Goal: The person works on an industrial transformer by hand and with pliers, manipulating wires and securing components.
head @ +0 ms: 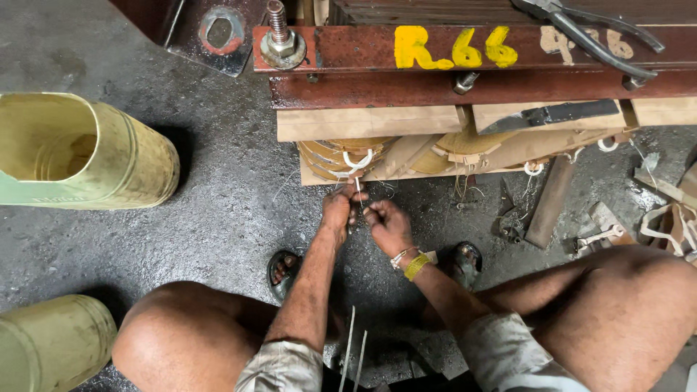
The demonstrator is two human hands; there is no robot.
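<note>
I squat on a dark floor in front of a transformer core with a rusty red steel frame (435, 87) and paper-wrapped windings (406, 156). My left hand (337, 208) and my right hand (387, 225) are close together just below the windings. Both pinch a thin wire (358, 190) that comes down from a white loop (357, 161) on the winding. A yellow band and a pale bracelet circle my right wrist (412, 263). My knees and sandalled feet frame the hands.
Two yellow-green drums lie at the left (87, 152) (51, 341). Black pliers (588, 36) rest on the frame's top. A large bolt (279, 36) sticks up from the frame. Wood strips, scraps and cloth tape (675, 218) litter the floor at the right.
</note>
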